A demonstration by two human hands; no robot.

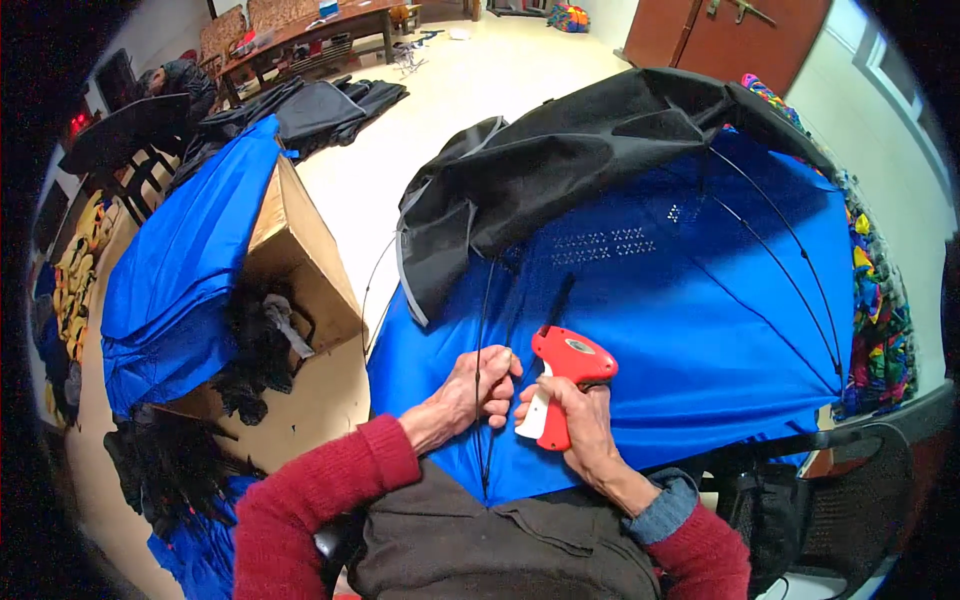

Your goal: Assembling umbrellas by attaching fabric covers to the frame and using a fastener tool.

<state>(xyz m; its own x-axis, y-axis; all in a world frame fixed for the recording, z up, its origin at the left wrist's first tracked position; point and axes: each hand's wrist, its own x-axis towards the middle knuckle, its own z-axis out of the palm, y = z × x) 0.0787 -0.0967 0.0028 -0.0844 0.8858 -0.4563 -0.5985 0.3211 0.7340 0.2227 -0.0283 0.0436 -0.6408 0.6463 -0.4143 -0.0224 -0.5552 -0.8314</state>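
An opened umbrella with blue fabric [740,300], thin dark ribs and a black outer cloth [580,150] folded over its far side spreads in front of me, down to my lap. In my right hand [590,425] is a red tagging gun [575,358] with a white trigger, its dark tip angled away over the blue cloth. Beside the gun, my left hand [465,395] is closed with the fingertips pinched together; what they hold is too small to make out. A thin dark rib crosses in front of that hand.
On my left stands an open cardboard box [305,240] draped with blue cloth [190,290], dark scraps inside. Black fabric [320,115] lies beyond it. A black chair [870,480] and multicoloured bundles [875,310] are on my right. Farther off are a wooden bench [310,35] and a red-brown door [735,45].
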